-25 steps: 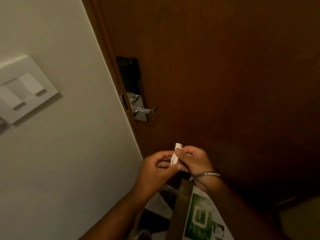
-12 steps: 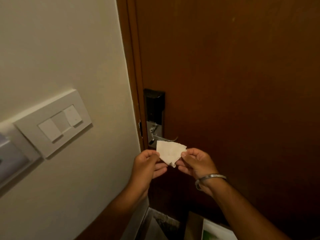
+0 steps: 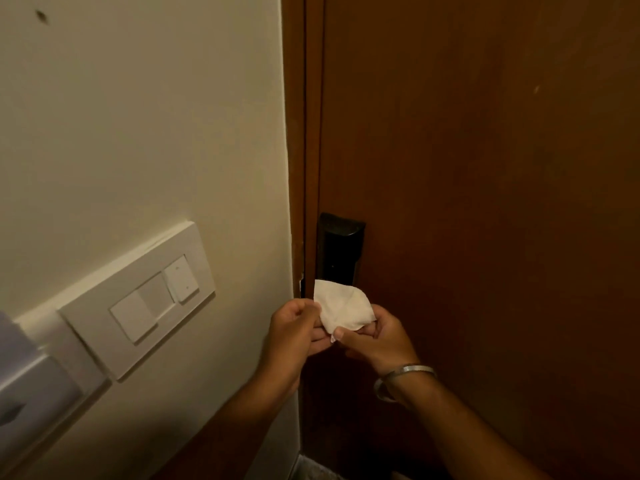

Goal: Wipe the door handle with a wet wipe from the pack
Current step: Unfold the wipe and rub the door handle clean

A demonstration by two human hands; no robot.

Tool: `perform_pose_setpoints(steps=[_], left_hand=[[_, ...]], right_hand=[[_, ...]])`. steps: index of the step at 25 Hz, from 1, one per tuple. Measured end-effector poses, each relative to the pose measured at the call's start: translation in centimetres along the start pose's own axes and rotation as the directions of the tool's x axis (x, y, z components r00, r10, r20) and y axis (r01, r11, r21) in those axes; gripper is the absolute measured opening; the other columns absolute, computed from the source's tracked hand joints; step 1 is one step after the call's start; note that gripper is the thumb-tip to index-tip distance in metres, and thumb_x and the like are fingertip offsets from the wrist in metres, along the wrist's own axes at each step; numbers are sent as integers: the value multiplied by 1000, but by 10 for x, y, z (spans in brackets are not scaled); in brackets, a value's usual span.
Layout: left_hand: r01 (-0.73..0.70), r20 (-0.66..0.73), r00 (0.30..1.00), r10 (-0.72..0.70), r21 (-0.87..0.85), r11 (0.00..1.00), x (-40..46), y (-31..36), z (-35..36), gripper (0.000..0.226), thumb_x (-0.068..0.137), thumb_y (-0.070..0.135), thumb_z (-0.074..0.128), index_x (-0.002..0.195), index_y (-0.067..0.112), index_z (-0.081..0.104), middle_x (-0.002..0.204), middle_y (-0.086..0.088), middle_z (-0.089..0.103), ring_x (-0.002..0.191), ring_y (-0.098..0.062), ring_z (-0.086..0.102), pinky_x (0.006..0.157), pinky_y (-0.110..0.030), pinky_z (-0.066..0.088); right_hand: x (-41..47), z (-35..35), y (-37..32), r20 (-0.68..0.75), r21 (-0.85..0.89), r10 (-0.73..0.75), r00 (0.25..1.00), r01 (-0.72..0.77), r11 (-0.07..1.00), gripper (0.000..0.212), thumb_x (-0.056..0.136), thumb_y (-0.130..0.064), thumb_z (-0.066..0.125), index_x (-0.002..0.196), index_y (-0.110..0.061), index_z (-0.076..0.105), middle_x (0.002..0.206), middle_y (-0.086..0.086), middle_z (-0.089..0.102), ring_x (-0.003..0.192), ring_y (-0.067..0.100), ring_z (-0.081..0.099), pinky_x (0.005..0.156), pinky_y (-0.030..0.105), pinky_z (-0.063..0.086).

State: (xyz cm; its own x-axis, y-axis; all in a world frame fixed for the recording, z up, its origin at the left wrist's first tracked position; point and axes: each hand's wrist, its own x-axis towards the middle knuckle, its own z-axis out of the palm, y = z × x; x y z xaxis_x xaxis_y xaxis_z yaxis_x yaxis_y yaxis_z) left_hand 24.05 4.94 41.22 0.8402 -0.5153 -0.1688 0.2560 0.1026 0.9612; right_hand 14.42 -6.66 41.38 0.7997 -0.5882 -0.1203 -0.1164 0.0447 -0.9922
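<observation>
Right in front of the brown door (image 3: 485, 202), low in the view, we had both hands up together, and between them sat the wet wipe (image 3: 343, 308), a pale, crumpled sheet partly spread open. Our left hand (image 3: 294, 327) pinched the wipe's left edge, fingers curled in on it, while our right hand (image 3: 377, 337) gripped the lower right part, thumb pressed over the fabric and the other fingers folded beneath. Both hands were clamped on that wipe, no question. A metal bangle (image 3: 401, 375) circled the right wrist. Just above the wipe, the black lock plate (image 3: 341, 251) stood upright on the door near its left edge, and the wipe covered the plate's lower end, so we could not make out the door handle itself; it was hidden behind the sheet and our fingers. Whether the wipe touched the lock or hung just in front of it, we could not tell. Off to the left, on the cream wall (image 3: 138, 133), a white switch panel (image 3: 138, 299) sat tilted in our view, well apart from the hands.
</observation>
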Motion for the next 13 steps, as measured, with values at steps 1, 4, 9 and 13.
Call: perform_pose_setpoints(steps=[1, 4, 9, 13], left_hand=[[-6, -22, 1000, 7, 17, 1000, 4, 2, -1, 16, 99, 22, 52, 108, 14, 62, 101, -11, 74, 84, -23, 74, 69, -37, 61], [2, -85, 996, 2, 47, 999, 10, 2, -5, 13, 97, 20, 56, 105, 14, 64, 99, -9, 74, 81, -20, 74, 68, -37, 61], [31, -109, 994, -31, -9, 999, 9, -8, -5, 12, 96, 18, 57, 105, 13, 63, 99, -12, 74, 80, -22, 75, 68, -36, 61], [41, -201, 979, -42, -12, 999, 27, -10, -16, 18, 95, 12, 57, 112, 13, 59, 106, -11, 71, 85, -21, 73, 66, -32, 61]], right_hand=[[3, 2, -1, -8, -15, -18, 1000, 18, 1000, 57, 75, -11, 84, 124, -14, 56, 111, 2, 72, 94, 12, 70, 61, 16, 55], [3, 10, 0, -20, -93, -75, 997, 73, 993, 71, 70, -17, 88, 127, -23, 47, 114, -10, 62, 99, 4, 62, 60, 9, 53], [4, 22, 9, -163, -149, -75, 984, 51, 988, 61, 77, -7, 81, 128, -21, 49, 102, -3, 70, 86, 5, 67, 66, 16, 56], [7, 7, 13, -267, -96, 35, 963, -63, 993, 43, 87, -2, 67, 126, -16, 55, 94, -1, 71, 77, 16, 70, 60, 25, 57]])
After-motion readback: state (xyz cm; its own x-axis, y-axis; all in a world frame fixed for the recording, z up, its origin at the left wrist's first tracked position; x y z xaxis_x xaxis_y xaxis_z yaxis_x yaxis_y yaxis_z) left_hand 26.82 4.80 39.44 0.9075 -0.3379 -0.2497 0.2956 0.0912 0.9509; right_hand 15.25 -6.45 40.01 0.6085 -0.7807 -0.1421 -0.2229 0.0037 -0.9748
